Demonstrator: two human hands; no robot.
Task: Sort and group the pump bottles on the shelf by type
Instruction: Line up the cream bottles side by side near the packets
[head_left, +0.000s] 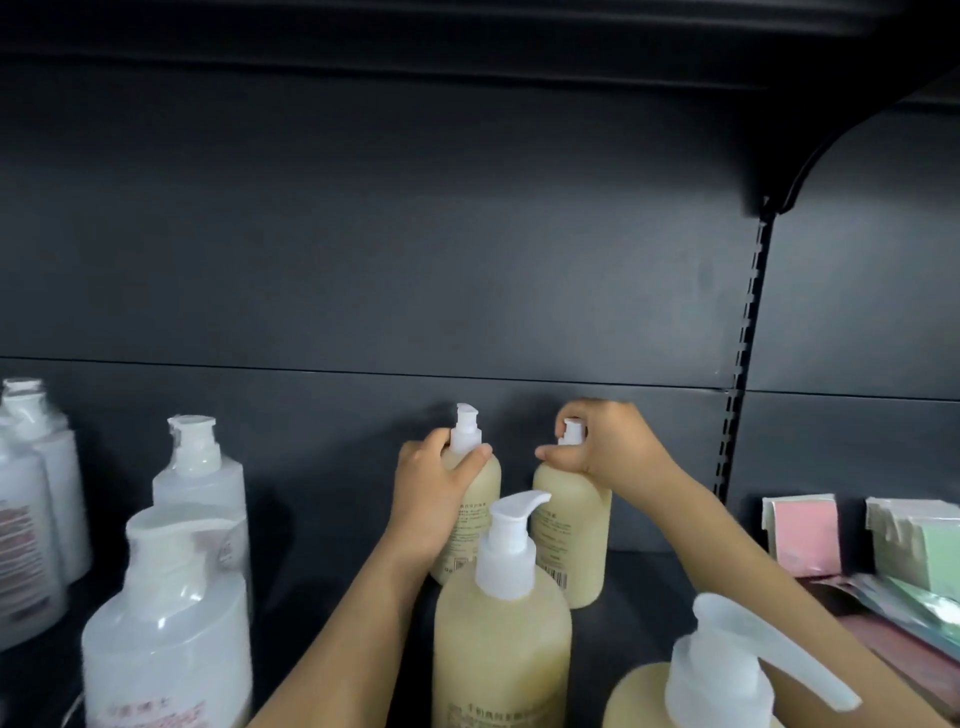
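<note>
Gripping two yellow pump bottles at the back of the shelf (649, 582), lower centre of the frame. The left hand (434, 499) is wrapped around the shoulder of the back-left yellow bottle (470, 519), thumb curled in front just under the pump. The right hand (608, 447) is pinched closed on the pump neck of the back-right yellow bottle (574, 535). Both bottles stand upright, long axis vertical, close together but with a gap between them, so I'd guess the next move is just sliding them together. Two more yellow ones sit nearer the camera: the front yellow bottle (498, 644) and another at bottom right (727, 691). The white pump bottles (171, 613) are grouped at lower left, well apart. Labels are too blurry to read; only a barcode shows on the right one. Pastel packets (852, 535) sit at far right.
</note>
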